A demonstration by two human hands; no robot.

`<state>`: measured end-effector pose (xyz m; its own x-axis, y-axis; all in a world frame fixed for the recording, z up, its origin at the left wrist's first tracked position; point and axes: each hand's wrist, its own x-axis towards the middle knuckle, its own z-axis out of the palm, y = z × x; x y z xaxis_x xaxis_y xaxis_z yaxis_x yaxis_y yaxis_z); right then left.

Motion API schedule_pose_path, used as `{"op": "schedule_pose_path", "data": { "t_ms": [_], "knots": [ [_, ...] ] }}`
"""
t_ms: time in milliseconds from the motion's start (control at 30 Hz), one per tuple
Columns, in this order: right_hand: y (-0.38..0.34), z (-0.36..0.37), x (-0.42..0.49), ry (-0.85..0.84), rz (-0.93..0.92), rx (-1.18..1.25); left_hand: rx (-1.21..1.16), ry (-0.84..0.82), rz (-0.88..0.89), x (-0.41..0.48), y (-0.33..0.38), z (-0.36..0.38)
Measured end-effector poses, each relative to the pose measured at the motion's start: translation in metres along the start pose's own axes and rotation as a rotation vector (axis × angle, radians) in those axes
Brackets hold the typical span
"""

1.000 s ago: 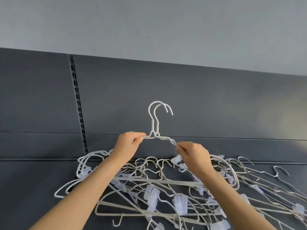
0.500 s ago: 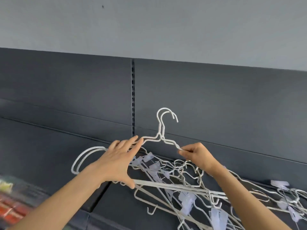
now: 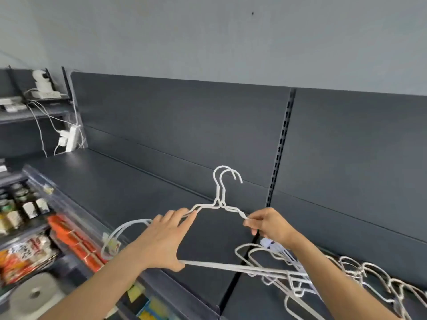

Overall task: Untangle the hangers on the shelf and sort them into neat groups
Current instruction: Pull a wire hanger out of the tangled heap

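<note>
Got two white hangers [image 3: 218,200] upright above the dark shelf [image 3: 115,192], braced by a flat, straight-fingered left hand [image 3: 161,241], pinched at the right shoulder by the right hand [image 3: 270,225]. Rest in a tangled heap [image 3: 346,271] lower right.

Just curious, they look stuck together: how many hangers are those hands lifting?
2 hangers, judging by hooks: left hook and right hook, stacked together, held between the left hand and right hand. A third could hide behind.
</note>
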<state>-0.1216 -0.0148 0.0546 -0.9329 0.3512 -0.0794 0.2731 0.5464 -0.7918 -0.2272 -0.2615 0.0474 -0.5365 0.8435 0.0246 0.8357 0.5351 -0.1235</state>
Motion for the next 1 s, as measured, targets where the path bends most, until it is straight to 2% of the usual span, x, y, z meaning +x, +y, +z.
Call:
{"op": "schedule_pose_path", "data": {
  "t_ms": [100, 267, 400, 533, 867, 933, 1000],
  "knots": [
    [-0.021, 0.034, 0.04, 0.019, -0.007, -0.08, -0.048, -0.019, -0.065, 0.0, -0.043, 0.011],
    [-0.031, 0.067, 0.079, 0.116, -0.057, -0.399, -0.167, -0.107, -0.218, 0.008, -0.099, 0.045],
    [-0.016, 0.079, 0.087, 0.149, -0.019, -0.433, -0.278, -0.176, -0.389, 0.021, -0.132, 0.075],
    [0.005, 0.091, 0.087, 0.099, 0.05, -0.498, -0.391, -0.203, -0.49, 0.039, -0.141, 0.093],
    [0.018, 0.106, 0.087, 0.103, 0.094, -0.501, -0.431, -0.344, -0.444, 0.066, -0.146, 0.107],
    [0.018, 0.106, 0.085, 0.106, 0.094, -0.5, -0.419, -0.324, -0.421, 0.069, -0.143, 0.103],
    [0.017, 0.106, 0.082, 0.114, 0.09, -0.509, -0.39, -0.225, -0.373, 0.074, -0.137, 0.097]
  ]
}}
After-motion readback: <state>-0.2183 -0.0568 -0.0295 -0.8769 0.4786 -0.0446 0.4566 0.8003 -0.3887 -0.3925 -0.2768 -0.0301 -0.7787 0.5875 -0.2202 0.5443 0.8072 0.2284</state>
